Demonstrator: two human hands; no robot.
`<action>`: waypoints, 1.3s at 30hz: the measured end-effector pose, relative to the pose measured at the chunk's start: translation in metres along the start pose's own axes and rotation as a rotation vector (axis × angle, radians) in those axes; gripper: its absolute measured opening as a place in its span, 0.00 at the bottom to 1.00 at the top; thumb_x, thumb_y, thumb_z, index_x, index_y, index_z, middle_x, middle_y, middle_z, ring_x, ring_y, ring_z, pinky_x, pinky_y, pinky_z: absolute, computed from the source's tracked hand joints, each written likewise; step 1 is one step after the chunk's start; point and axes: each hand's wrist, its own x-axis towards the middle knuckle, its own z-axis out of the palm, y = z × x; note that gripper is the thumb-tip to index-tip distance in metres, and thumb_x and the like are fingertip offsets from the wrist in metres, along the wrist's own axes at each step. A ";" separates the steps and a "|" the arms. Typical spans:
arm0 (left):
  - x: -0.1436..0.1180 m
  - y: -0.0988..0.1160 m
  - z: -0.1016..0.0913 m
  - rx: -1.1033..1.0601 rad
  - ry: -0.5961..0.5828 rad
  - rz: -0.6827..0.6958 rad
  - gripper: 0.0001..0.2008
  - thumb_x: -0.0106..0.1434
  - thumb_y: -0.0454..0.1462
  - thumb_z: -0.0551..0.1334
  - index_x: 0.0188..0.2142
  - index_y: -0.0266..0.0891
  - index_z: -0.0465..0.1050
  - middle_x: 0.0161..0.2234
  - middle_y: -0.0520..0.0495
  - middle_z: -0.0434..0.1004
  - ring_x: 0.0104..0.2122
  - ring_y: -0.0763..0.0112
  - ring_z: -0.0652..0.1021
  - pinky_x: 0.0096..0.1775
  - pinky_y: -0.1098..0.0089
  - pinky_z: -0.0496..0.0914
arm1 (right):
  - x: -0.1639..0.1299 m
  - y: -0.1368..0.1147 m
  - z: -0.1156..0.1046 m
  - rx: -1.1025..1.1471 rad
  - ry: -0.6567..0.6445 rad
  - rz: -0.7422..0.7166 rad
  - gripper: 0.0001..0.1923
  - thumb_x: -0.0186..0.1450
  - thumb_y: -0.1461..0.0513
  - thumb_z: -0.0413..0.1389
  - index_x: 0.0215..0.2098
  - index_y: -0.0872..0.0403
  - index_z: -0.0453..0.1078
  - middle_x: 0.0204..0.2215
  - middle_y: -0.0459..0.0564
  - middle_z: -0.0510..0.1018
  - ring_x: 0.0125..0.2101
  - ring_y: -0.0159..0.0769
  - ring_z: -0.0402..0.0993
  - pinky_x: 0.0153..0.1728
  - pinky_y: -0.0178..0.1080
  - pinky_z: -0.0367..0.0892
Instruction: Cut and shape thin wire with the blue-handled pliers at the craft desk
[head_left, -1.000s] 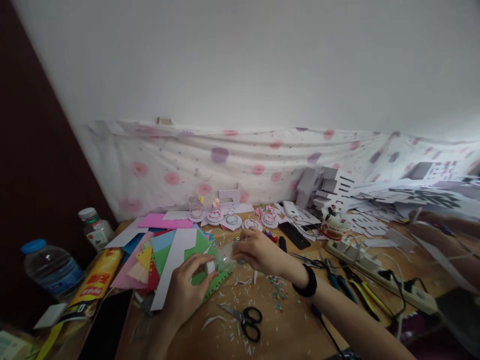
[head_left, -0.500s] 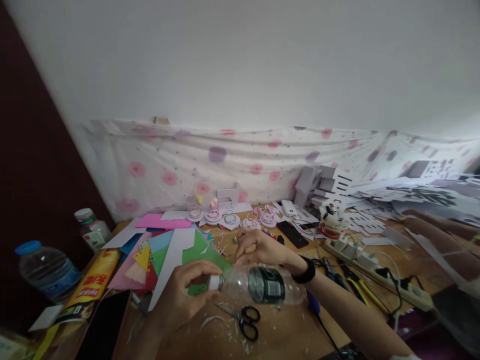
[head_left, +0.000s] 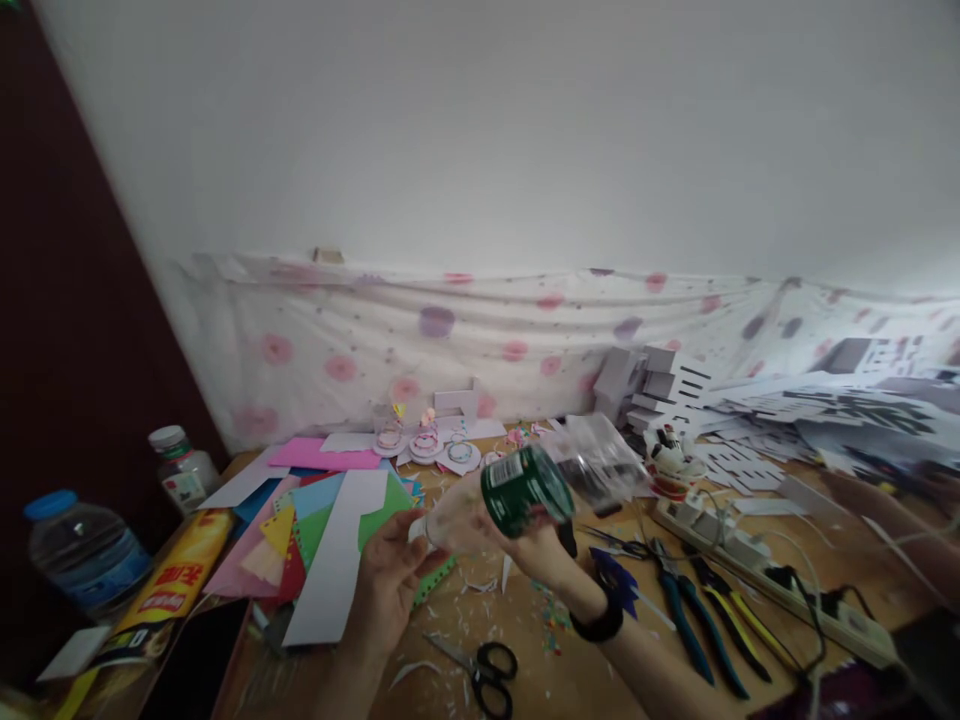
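A clear plastic bottle [head_left: 457, 515] with a green label [head_left: 517, 490] is held above the table, its base tilted up to the right and blurred. My left hand [head_left: 394, 565] is closed around the white cap and neck at its left end. Behind and below the label is my right hand [head_left: 536, 550], wearing a black wristband [head_left: 600, 615]. Its fingers are mostly hidden behind the bottle, so whether they grip it is unclear. Black-handled scissors [head_left: 487, 670] lie on the table below, among white paper scraps.
Coloured paper sheets [head_left: 337, 550] lie at left, beside a blue-capped bottle [head_left: 86, 560] and a yellow packet [head_left: 176, 590]. Small round ornaments [head_left: 424, 447] line the back. Pliers [head_left: 686, 620] and a power strip [head_left: 757, 570] are at right. Another person's arm [head_left: 885, 520] reaches in at far right.
The bottle's base has swung up, tilting the bottle from nearly level. My right hand has moved from above the bottle to behind and below its label. The left hand stays at the cap.
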 end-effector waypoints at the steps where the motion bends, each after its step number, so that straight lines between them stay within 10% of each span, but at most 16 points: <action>1: 0.001 -0.004 0.002 -0.015 0.023 0.014 0.23 0.38 0.45 0.81 0.33 0.41 0.80 0.32 0.52 0.83 0.29 0.71 0.82 0.33 0.72 0.79 | -0.001 -0.004 0.004 0.147 -0.032 0.044 0.14 0.72 0.53 0.56 0.44 0.56 0.73 0.39 0.49 0.80 0.34 0.35 0.78 0.36 0.41 0.77; 12: -0.017 -0.018 0.008 0.361 0.181 0.473 0.17 0.55 0.43 0.73 0.42 0.38 0.77 0.42 0.45 0.81 0.42 0.63 0.81 0.45 0.67 0.77 | -0.013 -0.036 0.016 1.144 -0.134 0.577 0.17 0.53 0.51 0.69 0.30 0.54 0.74 0.21 0.40 0.68 0.23 0.29 0.62 0.25 0.32 0.61; 25: -0.024 -0.026 -0.003 1.037 0.007 1.240 0.24 0.59 0.26 0.67 0.52 0.44 0.72 0.44 0.45 0.83 0.43 0.64 0.83 0.45 0.67 0.77 | -0.019 -0.068 0.029 1.443 0.048 0.762 0.20 0.51 0.51 0.73 0.36 0.51 0.77 0.30 0.42 0.79 0.31 0.32 0.73 0.37 0.34 0.69; 39: -0.030 -0.022 -0.011 0.660 0.069 0.628 0.13 0.62 0.39 0.67 0.46 0.43 0.73 0.45 0.44 0.77 0.45 0.63 0.79 0.46 0.65 0.77 | -0.020 -0.044 0.030 1.385 0.165 0.790 0.20 0.50 0.50 0.73 0.36 0.50 0.77 0.38 0.48 0.83 0.39 0.39 0.79 0.43 0.40 0.73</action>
